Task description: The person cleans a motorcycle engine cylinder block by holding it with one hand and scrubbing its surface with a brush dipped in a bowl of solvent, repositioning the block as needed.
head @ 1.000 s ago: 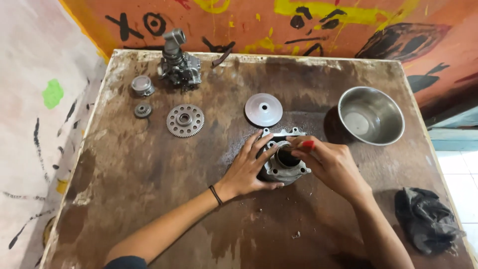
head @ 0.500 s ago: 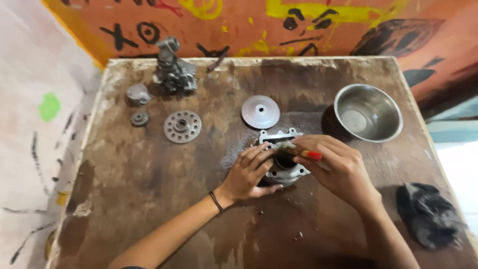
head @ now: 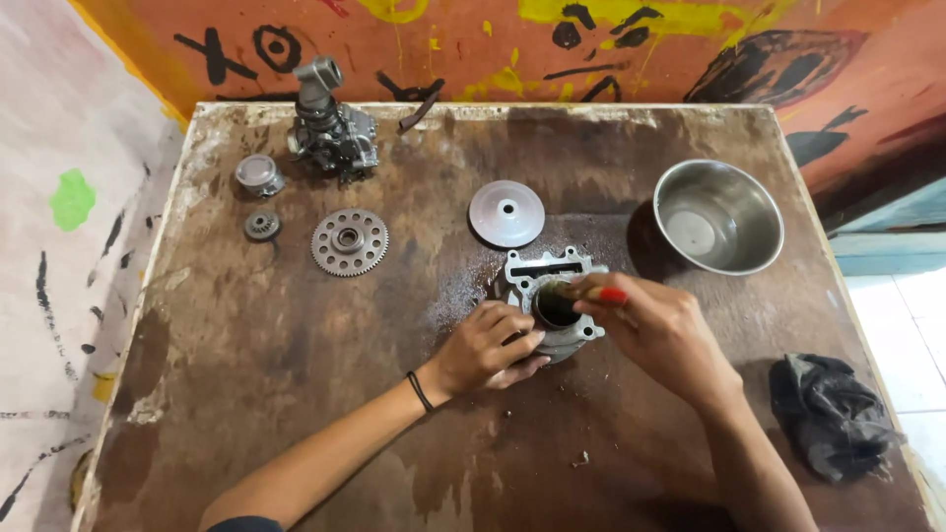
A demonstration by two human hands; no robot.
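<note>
The left hand [head: 488, 347] grips the grey cast-metal engine cylinder [head: 552, 305] standing mid-way across the stained brown wooden counter [head: 296, 394]. The right hand [head: 662, 330] pinches a small red-handled brush [head: 591, 293], its tip over the cylinder's bore. A round steel bowl [head: 719, 217] sits nearby.

The table [head: 296, 394] is dark brown, blotched and streaked, with pale worn edges. Dull silver-grey runs through the metal parts: the cylinder block [head: 552, 307], the toothed gear [head: 349, 242], the round disc [head: 506, 213] and the carburettor [head: 330, 123]. The steel bowl [head: 717, 216] shines brighter silver. The brush [head: 596, 293] has a red handle. A black band [head: 418, 390] circles the left wrist, and a black rag [head: 828, 414] lies crumpled. The wall [head: 631, 49] is orange, daubed with yellow and black marks.
</note>
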